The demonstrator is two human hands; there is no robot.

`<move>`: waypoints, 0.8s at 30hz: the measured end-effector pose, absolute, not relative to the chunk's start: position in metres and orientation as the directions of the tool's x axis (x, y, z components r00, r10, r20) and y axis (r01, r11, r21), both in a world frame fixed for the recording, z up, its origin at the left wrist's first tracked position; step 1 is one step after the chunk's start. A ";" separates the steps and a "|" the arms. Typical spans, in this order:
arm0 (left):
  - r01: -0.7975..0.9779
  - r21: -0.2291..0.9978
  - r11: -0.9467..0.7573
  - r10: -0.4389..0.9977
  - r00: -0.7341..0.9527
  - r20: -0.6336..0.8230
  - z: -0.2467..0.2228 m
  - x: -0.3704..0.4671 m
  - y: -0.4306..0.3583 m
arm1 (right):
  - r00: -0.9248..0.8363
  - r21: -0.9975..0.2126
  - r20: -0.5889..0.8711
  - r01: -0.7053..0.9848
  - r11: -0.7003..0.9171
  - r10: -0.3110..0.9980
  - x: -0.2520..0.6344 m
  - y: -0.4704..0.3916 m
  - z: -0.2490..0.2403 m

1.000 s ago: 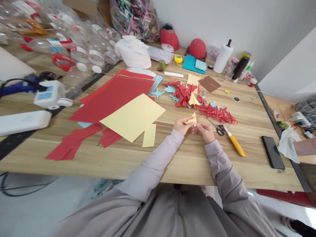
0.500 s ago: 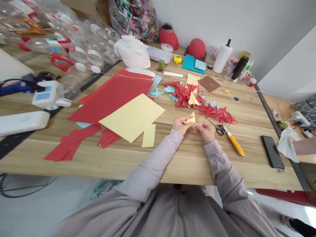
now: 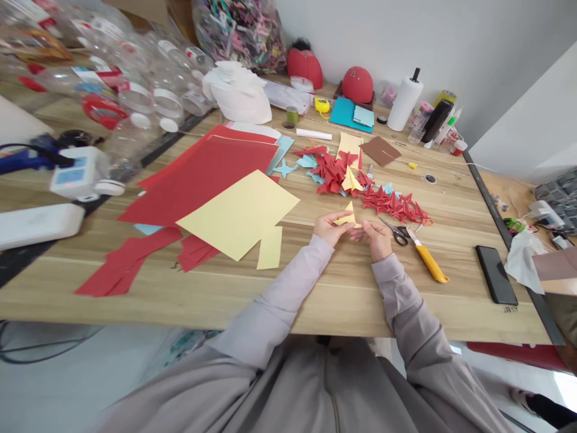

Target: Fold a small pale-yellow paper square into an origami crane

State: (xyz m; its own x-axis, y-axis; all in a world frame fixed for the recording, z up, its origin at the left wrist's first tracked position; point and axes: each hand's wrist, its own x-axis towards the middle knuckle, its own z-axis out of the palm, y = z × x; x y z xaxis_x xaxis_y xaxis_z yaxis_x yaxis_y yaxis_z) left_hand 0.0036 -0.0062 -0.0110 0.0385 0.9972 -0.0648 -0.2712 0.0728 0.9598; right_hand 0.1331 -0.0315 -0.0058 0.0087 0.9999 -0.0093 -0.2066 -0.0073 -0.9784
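Between my hands is a small folded yellow paper (image 3: pixel 348 215) with a pointed tip upward. My left hand (image 3: pixel 330 227) pinches it from the left side. My right hand (image 3: pixel 377 238) has its fingers closed on the paper's right corner. Just beyond lie red folded paper stars (image 3: pixel 395 205) and a yellow folded piece (image 3: pixel 350 180). Black scissors (image 3: pixel 398 233) and a yellow-handled knife (image 3: pixel 431 263) rest to the right of my right hand. A large yellow sheet (image 3: pixel 238 213) lies on red sheets (image 3: pixel 202 174) at the left, beside a small yellow strip (image 3: pixel 270 248).
Plastic bottles (image 3: pixel 166 102) crowd the back left. A black phone (image 3: pixel 496 275) lies near the right edge. Along the back stand a white roll (image 3: pixel 405 102) and red domes (image 3: pixel 357 85). Another person's arm (image 3: pixel 556 264) shows at the far right.
My right fingers have shifted slightly on the yellow paper, and more of its lower right corner shows. The view has moved a little.
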 end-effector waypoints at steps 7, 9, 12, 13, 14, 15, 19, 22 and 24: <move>-0.261 0.961 0.092 0.996 0.027 -0.088 -0.013 0.002 -0.002 | 0.101 -0.968 -0.053 -0.249 -0.026 0.993 0.136 -0.028 -0.008; -0.271 0.959 0.086 0.996 0.019 -0.084 -0.013 0.001 -0.001 | 0.122 -0.975 -0.022 -0.223 0.006 0.992 0.137 -0.029 -0.006; -0.311 0.947 0.082 0.997 0.019 -0.080 -0.012 0.000 0.000 | 0.100 -0.984 0.046 -0.167 0.062 0.994 0.138 -0.032 -0.003; -0.318 0.944 0.082 0.997 0.020 -0.080 -0.012 0.000 0.000 | 0.092 -0.985 0.063 -0.156 0.077 0.994 0.137 -0.033 -0.002; -0.321 0.943 0.082 0.997 0.021 -0.080 -0.012 0.000 0.001 | 0.088 -0.985 0.076 -0.146 0.088 0.993 0.137 -0.034 -0.002; -0.320 0.944 0.081 0.997 0.023 -0.078 -0.012 0.000 0.001 | 0.086 -0.987 0.085 -0.133 0.096 0.993 0.137 -0.034 -0.002; -0.305 0.950 0.070 0.998 0.028 -0.065 -0.012 0.000 0.002 | 0.103 -0.989 0.119 -0.073 0.127 0.987 0.136 -0.033 -0.003; -0.312 0.948 0.070 0.997 0.039 -0.060 -0.013 0.000 0.002 | 0.112 -0.988 0.133 -0.068 0.141 0.985 0.137 -0.033 -0.003; -0.339 0.937 0.088 0.996 0.049 -0.076 -0.013 0.000 0.002 | 0.109 -0.986 0.132 -0.088 0.142 0.985 0.137 -0.032 -0.003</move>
State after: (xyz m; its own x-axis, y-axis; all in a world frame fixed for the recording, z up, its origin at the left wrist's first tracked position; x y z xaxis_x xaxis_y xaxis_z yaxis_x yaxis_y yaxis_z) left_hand 0.0005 0.0015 -0.0126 0.0495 0.9959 -0.0757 -0.3393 0.0881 0.9366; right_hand 0.1369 -0.0323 -0.0026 0.1088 0.9853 0.1318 -0.0880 0.1416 -0.9860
